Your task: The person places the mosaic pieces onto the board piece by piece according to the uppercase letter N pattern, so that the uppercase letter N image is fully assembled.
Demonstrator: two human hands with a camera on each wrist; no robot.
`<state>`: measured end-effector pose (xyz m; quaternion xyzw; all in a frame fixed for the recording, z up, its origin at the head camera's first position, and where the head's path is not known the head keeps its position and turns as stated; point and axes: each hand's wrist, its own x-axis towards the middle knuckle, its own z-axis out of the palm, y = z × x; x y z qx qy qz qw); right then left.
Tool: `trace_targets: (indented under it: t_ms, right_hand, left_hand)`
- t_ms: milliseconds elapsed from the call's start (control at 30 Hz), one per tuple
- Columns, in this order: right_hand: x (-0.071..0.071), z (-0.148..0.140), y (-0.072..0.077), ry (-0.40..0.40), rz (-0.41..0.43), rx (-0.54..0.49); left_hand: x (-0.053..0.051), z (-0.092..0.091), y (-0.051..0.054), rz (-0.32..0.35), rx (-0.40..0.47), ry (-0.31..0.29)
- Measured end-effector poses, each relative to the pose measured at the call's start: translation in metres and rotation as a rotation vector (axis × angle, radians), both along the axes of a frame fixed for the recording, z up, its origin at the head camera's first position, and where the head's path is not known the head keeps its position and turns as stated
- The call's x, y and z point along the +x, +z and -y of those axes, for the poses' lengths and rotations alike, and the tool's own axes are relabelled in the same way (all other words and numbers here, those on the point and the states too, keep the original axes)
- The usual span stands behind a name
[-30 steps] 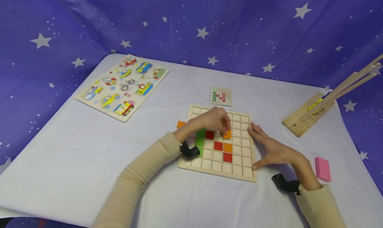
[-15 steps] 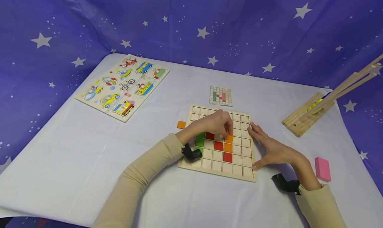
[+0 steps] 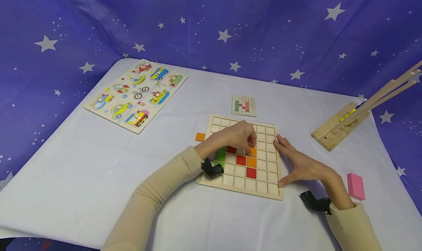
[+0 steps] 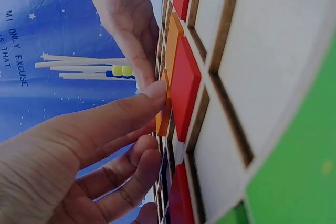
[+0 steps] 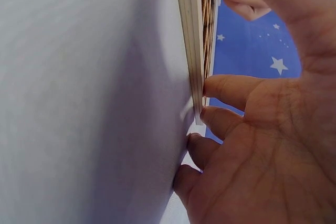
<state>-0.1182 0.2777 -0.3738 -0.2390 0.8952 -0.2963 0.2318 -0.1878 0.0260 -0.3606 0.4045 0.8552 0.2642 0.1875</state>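
A wooden grid board [image 3: 262, 187] lies on the table, with red tiles [image 3: 251, 173], green tiles [image 3: 220, 156] and an orange tile [image 3: 251, 163] in its cells. My left hand [image 3: 240, 135] reaches over it and pinches another orange tile [image 4: 164, 114] at the cell directly behind the set orange one. Its thumb lies on the tile's face in the left wrist view; the far side of the grip is partly hidden. Along the board's right edge, my right hand [image 3: 298, 165] rests with spread fingers, touching the rim. My left forearm covers part of the board's left side.
Beyond the board lies a pattern card [image 3: 243, 105]. One loose orange tile [image 3: 200, 137] is by the board's left edge. A picture puzzle [image 3: 136, 93] occupies the back left. To the right are a wooden peg stand [image 3: 329, 137] with yellow pieces and a pink block [image 3: 355, 186].
My left hand has moved slightly toward me and right, bringing the pinched orange tile down to the cell behind the other orange tile. My right hand has stayed at the board's edge.
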Motion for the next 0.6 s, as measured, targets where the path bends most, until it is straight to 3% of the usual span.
trace_targets:
  t_ms: [367,600]
  right_hand:
    - [0.000,0.001,0.002,0.000,0.009,-0.006]
    - [0.000,0.001,0.001,-0.007,0.018,-0.006]
  left_hand:
    - [-0.004,0.004,0.000,0.021,-0.019,-0.021]
    - [-0.015,0.033,0.011,0.084,0.023,0.092]
